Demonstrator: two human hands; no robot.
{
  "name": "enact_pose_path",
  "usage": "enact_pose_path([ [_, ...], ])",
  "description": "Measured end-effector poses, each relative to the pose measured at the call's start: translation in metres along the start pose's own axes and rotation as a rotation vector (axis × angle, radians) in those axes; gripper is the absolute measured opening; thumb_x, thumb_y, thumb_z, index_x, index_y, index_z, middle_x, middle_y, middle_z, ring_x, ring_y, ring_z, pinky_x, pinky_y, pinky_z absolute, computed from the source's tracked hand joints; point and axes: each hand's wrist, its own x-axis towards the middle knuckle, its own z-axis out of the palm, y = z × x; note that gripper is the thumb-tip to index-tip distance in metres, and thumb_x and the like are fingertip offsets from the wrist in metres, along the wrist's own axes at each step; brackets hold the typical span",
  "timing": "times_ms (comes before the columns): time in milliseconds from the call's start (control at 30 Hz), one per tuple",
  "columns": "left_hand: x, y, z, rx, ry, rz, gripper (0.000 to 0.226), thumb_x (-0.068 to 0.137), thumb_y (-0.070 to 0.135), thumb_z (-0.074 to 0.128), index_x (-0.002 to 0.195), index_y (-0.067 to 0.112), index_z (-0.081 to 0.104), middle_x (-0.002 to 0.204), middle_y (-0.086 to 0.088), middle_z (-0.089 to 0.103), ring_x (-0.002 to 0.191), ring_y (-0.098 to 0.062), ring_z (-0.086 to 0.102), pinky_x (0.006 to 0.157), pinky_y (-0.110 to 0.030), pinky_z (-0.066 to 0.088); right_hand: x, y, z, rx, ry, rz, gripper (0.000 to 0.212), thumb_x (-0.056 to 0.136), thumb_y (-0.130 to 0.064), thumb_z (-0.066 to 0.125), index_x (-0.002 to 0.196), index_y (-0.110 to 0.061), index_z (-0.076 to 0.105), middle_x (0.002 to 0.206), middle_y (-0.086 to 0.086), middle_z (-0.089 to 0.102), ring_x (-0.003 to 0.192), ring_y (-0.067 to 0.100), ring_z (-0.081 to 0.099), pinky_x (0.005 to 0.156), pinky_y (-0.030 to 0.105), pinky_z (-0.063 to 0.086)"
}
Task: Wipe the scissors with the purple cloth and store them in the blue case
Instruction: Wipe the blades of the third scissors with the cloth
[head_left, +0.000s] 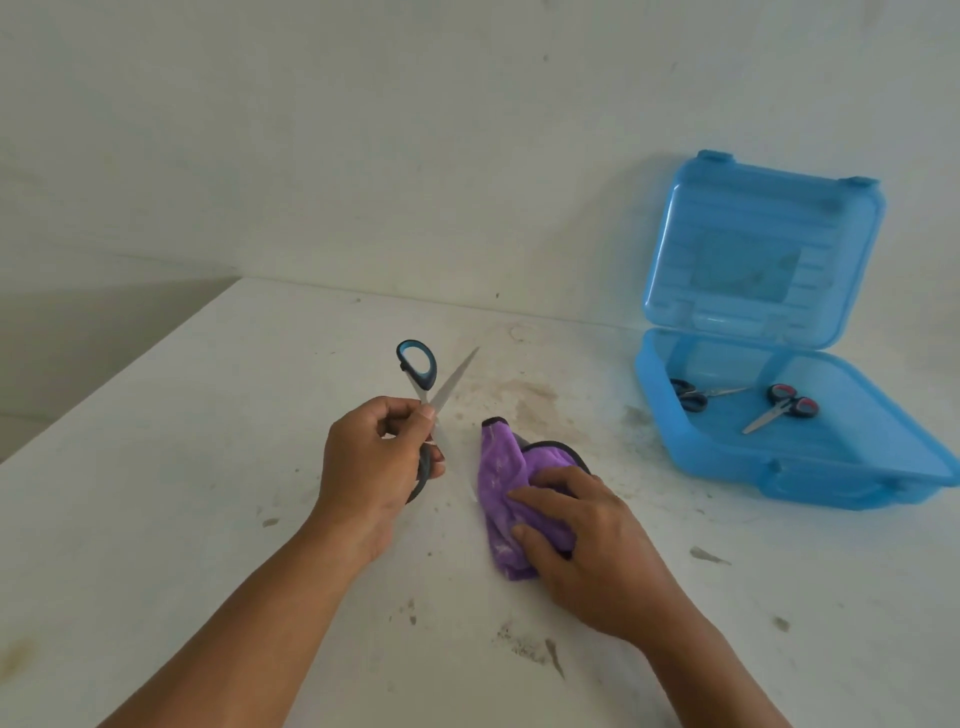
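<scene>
On the white worktop (208, 467), near its middle, the left hand (371, 457) held a pair of scissors (434, 387) just above the surface, its fingers (427, 413) curled and clamped on the lower dark handle and on the metal near the pivot. The scissors were spread open: the free blue-and-black handle loop stood up and away from the hand, and one bare blade pointed up and to the right, crossing beside that loop. The second blade ran down past the hand towards the cloth, and its tip could not be made out. Just beside the scissors, to the right, the purple cloth (501, 483) lay bunched on the worktop, dark-edged at its far end. The right hand (587, 540) rested on the cloth's near half, fingers (545, 493) bent over the top and thumb pressed into its side, gripping the fabric. The two hands were near each other but apart. Well to the right, against the pale wall (363, 130), stood the blue case (727, 467), its lid (758, 249) tilted upright and open. Inside its base lay two smaller pairs, one with red-and-black handles (782, 408) and one with dark handles (693, 395), apart from each other. Brownish stains (524, 395) marked the worktop beyond the cloth.
</scene>
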Motion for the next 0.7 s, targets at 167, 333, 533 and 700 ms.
enact_pose_path([
  [167,-0.009,0.016,0.007,-0.116,-0.080,-0.050,0.009,0.093,0.014,0.067,0.092,0.006,0.071,0.074,-0.009,0.071,0.055,-0.016,0.071,0.066,-0.035,0.062,0.002,-0.003,-0.022,0.014,-0.057,0.112,0.035,0.094,-0.049,0.057,0.129,-0.044,0.059,0.126,-0.024,0.051,0.109,0.001,0.052,0.089,0.015,0.047],
  [333,-0.019,0.047,0.016,-0.297,-0.158,-0.070,0.013,0.085,0.011,0.075,0.094,0.002,0.070,0.070,-0.009,0.075,0.062,-0.021,0.073,0.058,-0.024,0.057,0.001,-0.014,-0.049,0.296,0.143,0.244,0.017,0.095,-0.032,0.062,0.108,-0.038,0.071,0.105,-0.023,0.068,0.093,-0.001,0.062,0.080,0.017,0.053],
  [533,-0.033,0.072,0.036,-0.341,-0.146,-0.029,0.015,0.078,0.012,0.081,0.085,0.003,0.071,0.071,-0.009,0.076,0.069,-0.020,0.073,0.077,-0.035,0.060,-0.004,-0.045,-0.072,0.783,0.022,0.273,0.018,0.092,-0.034,0.066,0.106,-0.030,0.077,0.095,-0.015,0.077,0.080,0.001,0.067,0.079,0.024,0.056],
  [700,-0.047,0.080,0.048,-0.371,-0.204,-0.040,0.018,0.078,0.014,0.081,0.084,-0.001,0.074,0.085,-0.021,0.077,0.074,-0.025,0.071,0.074,-0.036,0.059,-0.001,-0.061,-0.080,0.913,0.136,0.179,0.013,0.092,-0.024,0.069,0.102,-0.022,0.077,0.073,-0.007,0.074,0.057,0.000,0.057,0.060,0.014,0.048],
])
